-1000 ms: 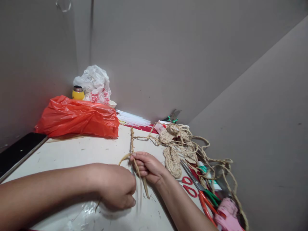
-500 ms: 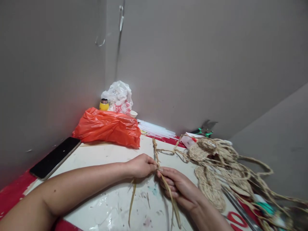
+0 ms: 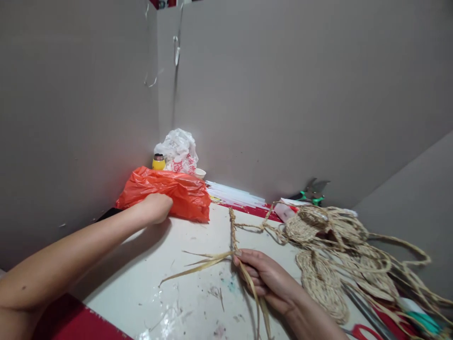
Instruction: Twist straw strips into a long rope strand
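Several pale strands [image 3: 214, 260] spread left and near from the thin braid [image 3: 232, 229], whose near end I pinch in my right grip [image 3: 260, 274] over the middle of the white bench [image 3: 191, 241]. My left grip [image 3: 158, 208] is at the near side of the red plastic bag [image 3: 193, 193], far left; its fingers are hidden, so I cannot tell whether it holds anything. Coiled cord [image 3: 322, 283] lies right of the braid.

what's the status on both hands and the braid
Right hand pinching braid, strands loose. Left hand in front of red bag, contact unclear. Rope heap crowding the right side.
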A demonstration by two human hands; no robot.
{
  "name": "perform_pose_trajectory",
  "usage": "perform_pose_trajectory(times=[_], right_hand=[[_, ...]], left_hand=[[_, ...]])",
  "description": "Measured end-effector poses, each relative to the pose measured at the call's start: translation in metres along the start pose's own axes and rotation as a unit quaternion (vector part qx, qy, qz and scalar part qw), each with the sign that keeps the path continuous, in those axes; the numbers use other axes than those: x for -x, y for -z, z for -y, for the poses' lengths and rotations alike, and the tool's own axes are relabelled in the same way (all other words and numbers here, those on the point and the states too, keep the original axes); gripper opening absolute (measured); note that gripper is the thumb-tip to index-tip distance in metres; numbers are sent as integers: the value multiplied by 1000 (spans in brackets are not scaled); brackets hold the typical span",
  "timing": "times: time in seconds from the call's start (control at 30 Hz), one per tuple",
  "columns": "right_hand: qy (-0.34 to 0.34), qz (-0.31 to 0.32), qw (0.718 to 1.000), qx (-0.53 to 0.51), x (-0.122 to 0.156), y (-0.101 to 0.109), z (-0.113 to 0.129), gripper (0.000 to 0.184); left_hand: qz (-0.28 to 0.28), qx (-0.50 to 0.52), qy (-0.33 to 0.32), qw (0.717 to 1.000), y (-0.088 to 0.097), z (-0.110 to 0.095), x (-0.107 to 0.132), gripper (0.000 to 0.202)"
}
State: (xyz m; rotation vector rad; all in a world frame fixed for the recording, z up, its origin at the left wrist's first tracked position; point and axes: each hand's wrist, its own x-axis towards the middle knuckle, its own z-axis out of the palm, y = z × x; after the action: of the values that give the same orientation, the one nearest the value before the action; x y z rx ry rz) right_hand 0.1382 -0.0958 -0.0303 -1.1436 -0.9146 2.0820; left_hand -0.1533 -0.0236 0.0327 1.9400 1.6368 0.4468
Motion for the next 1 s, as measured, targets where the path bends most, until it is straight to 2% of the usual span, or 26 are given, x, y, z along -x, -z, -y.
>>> perform_pose_trajectory(times=[0.1,0.23,0.27,0.33,0.43,0.5,0.6,0.73,0.87,1.0], right_hand=[[7,4,1000,6,0,-1,-1,30],[15,9,1000,3,0,0,-2,30],[15,12,1000,3,-1,0,-2,29],[15,18,1000,3,-1,0,-1,28],[18,23,1000,-4,0,-1,0,27],[25,23,999,-11,1,-2,1,26],[36,28,999,-9,2,-3,2,27],[51,37,998,2,1,-1,2,28],[68,47,997,1,1,0,2,33],[80,35,996,10,2,-2,3,36]], left_hand=[[-26,-91,23,995,2,19,8,11],[-27,-136,18,990,1,20,18,10],[-4,-110,9,994,2,17,19,11],[71,12,-12,997,3,8,22,15],[165,231,-25,959,-2,-9,27,20],[195,306,-18,932,-13,-21,29,21],[236,369,12,899,-41,-39,29,23],[257,426,44,866,-79,-61,23,26],[251,441,38,861,-102,-72,16,20],[229,442,28,867,-110,-71,12,19]])
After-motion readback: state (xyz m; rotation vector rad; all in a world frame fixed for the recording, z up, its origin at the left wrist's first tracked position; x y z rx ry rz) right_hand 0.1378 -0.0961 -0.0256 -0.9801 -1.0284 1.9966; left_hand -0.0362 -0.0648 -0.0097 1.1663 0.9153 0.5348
